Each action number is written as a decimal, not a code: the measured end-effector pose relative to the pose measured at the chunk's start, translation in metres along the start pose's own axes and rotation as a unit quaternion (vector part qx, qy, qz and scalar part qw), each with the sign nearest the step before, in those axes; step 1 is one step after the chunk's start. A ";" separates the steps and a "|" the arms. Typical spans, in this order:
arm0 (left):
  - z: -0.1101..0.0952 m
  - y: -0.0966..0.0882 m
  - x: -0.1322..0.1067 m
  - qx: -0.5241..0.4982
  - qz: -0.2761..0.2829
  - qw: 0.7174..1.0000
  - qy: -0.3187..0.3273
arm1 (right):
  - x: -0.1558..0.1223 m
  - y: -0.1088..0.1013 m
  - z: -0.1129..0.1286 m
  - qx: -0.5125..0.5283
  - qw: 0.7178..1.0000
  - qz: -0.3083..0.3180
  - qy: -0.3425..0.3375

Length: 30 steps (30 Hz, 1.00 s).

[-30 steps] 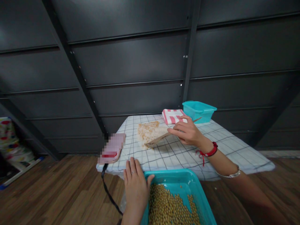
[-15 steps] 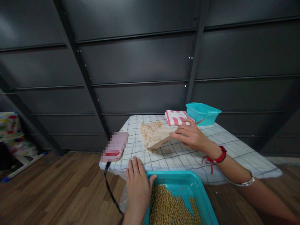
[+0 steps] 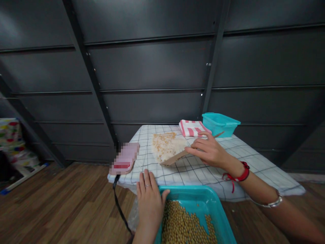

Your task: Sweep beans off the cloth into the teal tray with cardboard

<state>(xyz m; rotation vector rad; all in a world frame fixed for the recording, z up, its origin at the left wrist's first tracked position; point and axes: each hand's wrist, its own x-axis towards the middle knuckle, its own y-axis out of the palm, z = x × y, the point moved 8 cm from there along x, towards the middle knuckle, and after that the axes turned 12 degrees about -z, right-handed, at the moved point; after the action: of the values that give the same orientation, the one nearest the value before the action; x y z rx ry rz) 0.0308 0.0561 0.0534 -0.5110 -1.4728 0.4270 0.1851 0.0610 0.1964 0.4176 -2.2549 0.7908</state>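
Note:
My right hand (image 3: 207, 150) grips the near end of a strip of brown cardboard (image 3: 175, 158), its edge set against a pale pile of mixed grains (image 3: 165, 145) on the checked tablecloth (image 3: 193, 169). My left hand (image 3: 149, 200) clasps the left rim of a teal tray (image 3: 200, 196) with fingers flat on the outside and thumb over the edge. The tray holds several yellow soybeans (image 3: 185, 225) and sits below the table's near edge.
A folded pink-and-white striped cloth (image 3: 192, 127) and a small teal tub (image 3: 220, 124) stand at the table's far side. A pink device (image 3: 124, 158) with a black strap hangs at the left corner. Dark metal wall panels rise behind; wooden floor lies around.
My right hand and the cardboard have shifted slightly right and nearer along the grain pile's edge. The view has tilted a little. My left hand stays on the tray rim.

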 end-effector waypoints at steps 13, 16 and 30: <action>0.000 0.001 0.000 -0.001 0.004 1.000 0.012 | -0.010 -0.019 -0.003 -0.008 0.999 -0.015 0.029; 0.001 0.003 -0.001 -0.005 0.017 1.000 0.010 | -0.012 -0.018 -0.001 0.001 1.000 -0.013 0.027; 0.003 0.003 -0.001 -0.005 0.014 1.000 -0.001 | -0.023 -0.031 0.004 -0.008 0.999 0.020 0.031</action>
<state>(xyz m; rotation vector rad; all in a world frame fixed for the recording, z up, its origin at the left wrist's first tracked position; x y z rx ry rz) 0.0280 0.0580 0.0505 -0.5403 -1.4712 0.4412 0.2149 0.0364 0.1911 0.3367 -2.2176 0.7944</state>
